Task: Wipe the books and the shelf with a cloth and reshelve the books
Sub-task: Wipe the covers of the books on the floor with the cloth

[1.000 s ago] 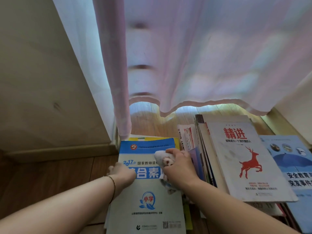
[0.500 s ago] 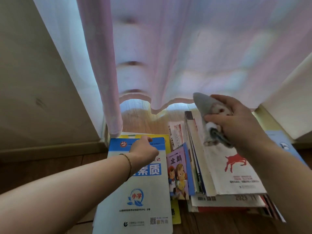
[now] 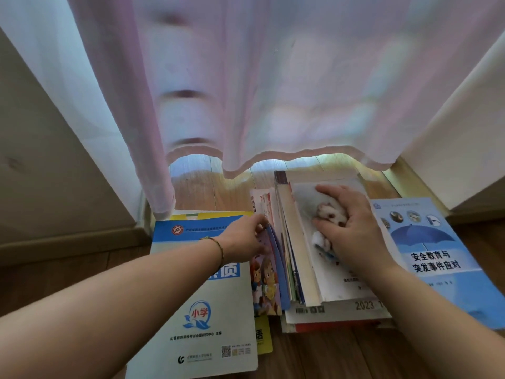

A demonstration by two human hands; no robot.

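Several books lie on the wooden floor. A large white and blue workbook (image 3: 207, 310) sits at the left. My left hand (image 3: 244, 239) pinches the top edge of a thin cartoon-cover book (image 3: 266, 280) beside it. At the centre right is a stack of books topped by a white-cover book (image 3: 336, 285). My right hand (image 3: 352, 228) presses a crumpled white cloth (image 3: 328, 214) down on that cover, fingers curled round the cloth. A light blue booklet with an umbrella picture (image 3: 434, 250) lies to the right of the stack.
A sheer pink-white curtain (image 3: 259, 91) hangs just behind the books, its hem close above the floor. Pale walls (image 3: 41, 160) with a baseboard close in on the left and right. Bare wooden floor (image 3: 328, 356) shows in front of the stack.
My right hand came down from the air and now presses the cloth on the white cover. My left hand moved right from the workbook to the cartoon-cover book's edge.
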